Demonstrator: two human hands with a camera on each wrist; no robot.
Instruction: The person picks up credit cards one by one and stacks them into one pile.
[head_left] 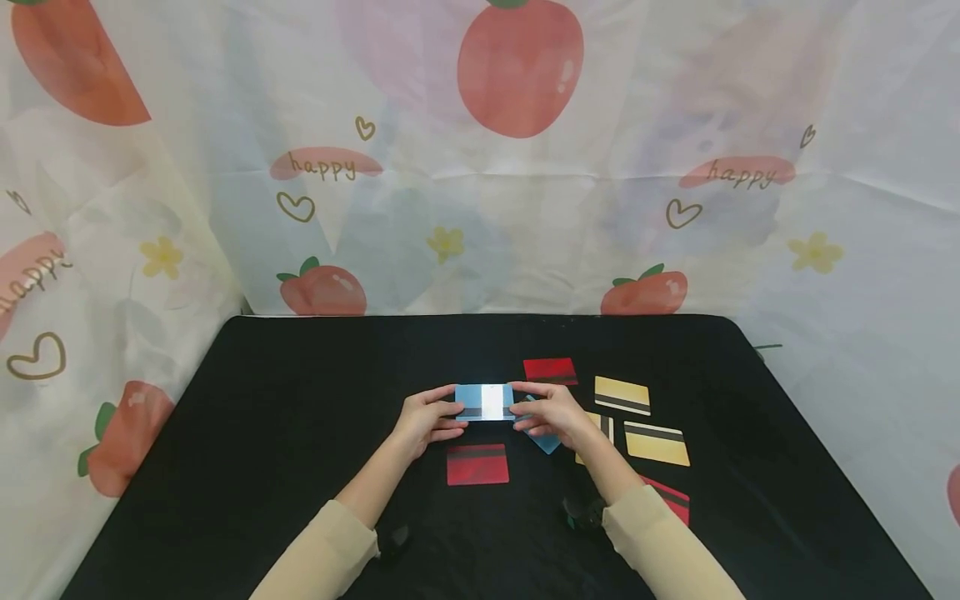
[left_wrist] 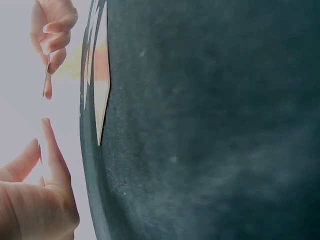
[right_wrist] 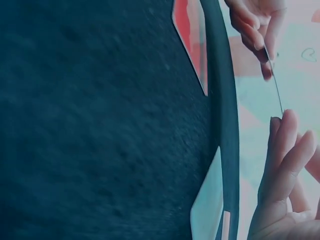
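- A blue card with a dark stripe is held up over the middle of the table, spanning the gap between two hands (a white glare covers part of its face).
- The left hand pinches the card's left end between thumb and fingers.
- The right hand pinches the right end in the same way; the hands are near each other but apart, and both wrist views show the card almost edge-on.
- Just to the right of the held card, a second blue card lies at a slant, partly hidden by the right hand.
- A striped red card lies on the near side of the held card; another, the far red card, lies beyond the right hand.
- To the right are three striped yellow cards: a far one, a nearer one, and a third partly covered by the right wrist.
- A third red card shows partly beside the right sleeve.
- The black table stands before a patterned cloth printed with fruit, hearts and "happy".
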